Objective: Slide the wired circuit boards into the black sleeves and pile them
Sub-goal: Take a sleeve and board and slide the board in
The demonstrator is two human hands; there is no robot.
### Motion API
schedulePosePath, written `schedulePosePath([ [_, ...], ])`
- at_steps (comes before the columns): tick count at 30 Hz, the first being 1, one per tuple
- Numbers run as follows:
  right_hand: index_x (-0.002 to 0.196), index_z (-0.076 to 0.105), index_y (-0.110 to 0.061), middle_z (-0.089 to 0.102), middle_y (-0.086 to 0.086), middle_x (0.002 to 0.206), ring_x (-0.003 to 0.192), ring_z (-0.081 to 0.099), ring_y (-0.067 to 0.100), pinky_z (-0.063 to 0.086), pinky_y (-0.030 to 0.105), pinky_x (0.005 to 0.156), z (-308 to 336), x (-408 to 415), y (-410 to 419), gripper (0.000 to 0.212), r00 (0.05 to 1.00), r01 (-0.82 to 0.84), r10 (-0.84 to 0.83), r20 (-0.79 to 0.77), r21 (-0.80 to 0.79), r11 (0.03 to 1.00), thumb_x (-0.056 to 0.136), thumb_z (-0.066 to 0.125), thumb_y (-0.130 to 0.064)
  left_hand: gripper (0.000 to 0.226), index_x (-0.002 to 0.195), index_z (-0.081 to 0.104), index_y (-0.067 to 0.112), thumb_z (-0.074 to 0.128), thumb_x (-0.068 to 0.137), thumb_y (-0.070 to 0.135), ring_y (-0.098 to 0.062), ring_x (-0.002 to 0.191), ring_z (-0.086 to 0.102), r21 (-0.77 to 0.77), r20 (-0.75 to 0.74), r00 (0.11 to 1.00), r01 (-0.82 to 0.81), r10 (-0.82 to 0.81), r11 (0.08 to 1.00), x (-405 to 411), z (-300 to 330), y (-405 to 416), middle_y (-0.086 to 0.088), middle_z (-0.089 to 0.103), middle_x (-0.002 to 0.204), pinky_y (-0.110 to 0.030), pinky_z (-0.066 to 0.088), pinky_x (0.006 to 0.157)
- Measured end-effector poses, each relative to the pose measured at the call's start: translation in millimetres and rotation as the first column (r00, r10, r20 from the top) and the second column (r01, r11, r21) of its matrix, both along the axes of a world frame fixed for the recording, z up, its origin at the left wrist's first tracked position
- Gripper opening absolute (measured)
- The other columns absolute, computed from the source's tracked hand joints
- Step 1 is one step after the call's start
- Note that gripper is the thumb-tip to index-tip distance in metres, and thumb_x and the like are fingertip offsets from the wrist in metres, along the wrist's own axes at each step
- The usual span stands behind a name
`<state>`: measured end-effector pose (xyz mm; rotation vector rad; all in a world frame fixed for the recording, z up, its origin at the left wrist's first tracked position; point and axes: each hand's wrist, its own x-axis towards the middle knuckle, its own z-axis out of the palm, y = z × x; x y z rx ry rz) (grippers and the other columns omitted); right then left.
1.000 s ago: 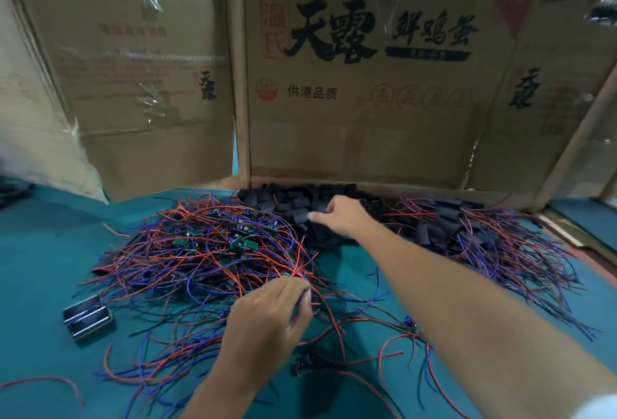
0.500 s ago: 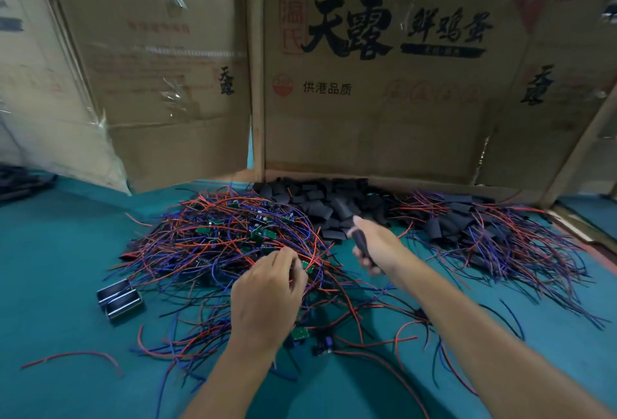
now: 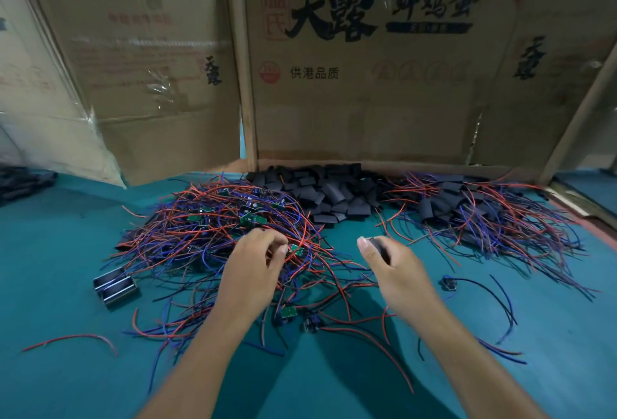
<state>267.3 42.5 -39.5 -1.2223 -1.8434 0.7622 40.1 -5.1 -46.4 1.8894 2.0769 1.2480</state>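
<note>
While the left hand [image 3: 248, 271] fingers pinch a wired board [image 3: 295, 249], the right hand [image 3: 394, 271] grips a black sleeve [image 3: 379, 246] pointing away.

We see a table [image 3: 60, 251] covered in matt teal cloth, walled by rough brown cardboard panels [image 3: 367, 111] patched with glossy clear tape [image 3: 157, 84]. The black sleeves [image 3: 327, 194] look matt and rubbery; the wires [image 3: 187, 245] wear smooth red and blue plastic insulation, and the small clips [image 3: 115, 286] shine like metal.
</note>
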Motion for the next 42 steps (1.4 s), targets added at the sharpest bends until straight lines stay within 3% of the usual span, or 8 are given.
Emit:
schedulePosePath([
  [5, 0.067, 0.045, -0.027, 0.041, -0.013, 0.056, 0.052, 0.036, 0.005, 0.032, 0.020, 0.050, 2.6, 4.7, -2.6, 0.042, 0.998, 0.054, -0.055, 0.016, 0.017, 0.998, 0.095, 0.046, -0.058, 0.022, 0.096, 0.067, 0.025, 0.050, 0.103, 0.013, -0.003, 0.067, 0.059, -0.036, 0.555, 0.831, -0.010, 0.028, 0.999, -13.0, 11.6, -4.6, 0.001, 0.069, 0.087, -0.023, 0.050, 0.061],
  [10, 0.072, 0.048, -0.020, 0.044, -0.006, 0.064, 0.057, 0.039, 0.010, 0.032, 0.029, 0.054, 2.3, 4.5, -4.6, 0.041, 0.990, 0.103, -0.104, 0.099, 0.015, 0.995, 0.098, 0.045, -0.051, 0.009, 0.090, 0.066, 0.028, 0.065, 0.096, 0.022, 0.002, 0.074, 0.059, -0.296, 0.125, 0.986, 0.147, -0.114, 0.944, -37.6, 18.7, -13.6, 0.009, 0.067, 0.086, -0.024, 0.046, 0.070],
  [13, 0.069, 0.041, -0.022, 0.041, -0.005, 0.065, 0.057, 0.037, 0.012, 0.028, 0.027, 0.053, 2.0, 4.1, -3.6, 0.040, 0.986, 0.113, -0.114, 0.125, 0.012, 0.993, 0.100, 0.044, -0.048, 0.010, 0.085, 0.066, 0.027, 0.076, 0.088, 0.027, -0.001, 0.065, 0.056, -0.480, 0.100, 0.964, 0.264, -0.247, 0.837, -30.6, 16.8, -17.8, 0.007, 0.065, 0.078, -0.025, 0.047, 0.068],
  [18, 0.068, 0.040, -0.023, 0.043, -0.004, 0.067, 0.060, 0.039, 0.013, 0.029, 0.029, 0.054, 1.9, 1.2, -4.2, 0.040, 0.980, 0.127, -0.128, 0.152, 0.010, 0.992, 0.100, 0.045, -0.047, 0.022, 0.082, 0.052, 0.029, 0.071, 0.089, 0.037, -0.013, 0.080, 0.055, -0.426, -0.213, 0.973, -0.006, -0.094, 0.905, -1.3, 8.9, -16.7, 0.009, 0.058, 0.086, -0.036, 0.048, 0.082],
  [22, 0.067, 0.039, -0.024, 0.044, -0.004, 0.067, 0.062, 0.040, 0.014, 0.030, 0.029, 0.055, 1.9, 1.3, -4.5, 0.040, 0.979, 0.146, -0.145, 0.142, -0.002, 0.989, 0.099, 0.045, -0.046, 0.029, 0.103, 0.052, 0.027, 0.061, 0.092, 0.053, -0.018, 0.100, 0.055, -0.373, -0.417, 0.909, -0.138, -0.032, 0.917, 11.3, 4.6, -13.7, 0.007, 0.057, 0.102, -0.036, 0.045, 0.088],
  [31, 0.072, 0.046, -0.018, 0.047, -0.002, 0.068, 0.061, 0.043, 0.015, 0.031, 0.030, 0.055, 0.2, 1.8, -4.0, 0.042, 0.974, 0.161, -0.154, 0.166, -0.029, 0.987, 0.098, 0.043, -0.050, 0.022, 0.082, 0.058, 0.024, 0.056, 0.099, 0.039, -0.019, 0.091, 0.053, -0.288, -0.234, 0.972, -0.077, 0.008, 0.955, -4.2, 11.2, -13.1, 0.004, 0.055, 0.093, -0.040, 0.047, 0.084],
  [35, 0.070, 0.044, -0.018, 0.045, -0.003, 0.065, 0.058, 0.041, 0.015, 0.032, 0.031, 0.054, 0.3, 1.1, -5.0, 0.043, 0.977, 0.141, -0.135, 0.168, -0.026, 0.990, 0.098, 0.044, -0.049, 0.038, 0.074, 0.054, 0.011, 0.055, 0.100, 0.039, -0.017, 0.061, 0.046, -0.209, -0.006, 1.000, -0.003, 0.002, 0.978, -12.3, 13.9, -14.5, 0.001, 0.051, 0.068, -0.036, 0.040, 0.062],
  [42, 0.069, 0.044, -0.020, 0.045, -0.004, 0.064, 0.058, 0.043, 0.014, 0.030, 0.030, 0.053, 1.4, 2.0, -5.7, 0.042, 0.973, 0.140, -0.134, 0.186, -0.022, 0.990, 0.098, 0.044, -0.050, 0.047, 0.064, 0.043, 0.015, 0.056, 0.099, 0.043, -0.015, 0.046, 0.035, -0.354, 0.041, 0.999, 0.028, -0.015, 0.935, -20.3, 11.0, -10.3, 0.004, 0.038, 0.050, -0.032, 0.031, 0.052],
])
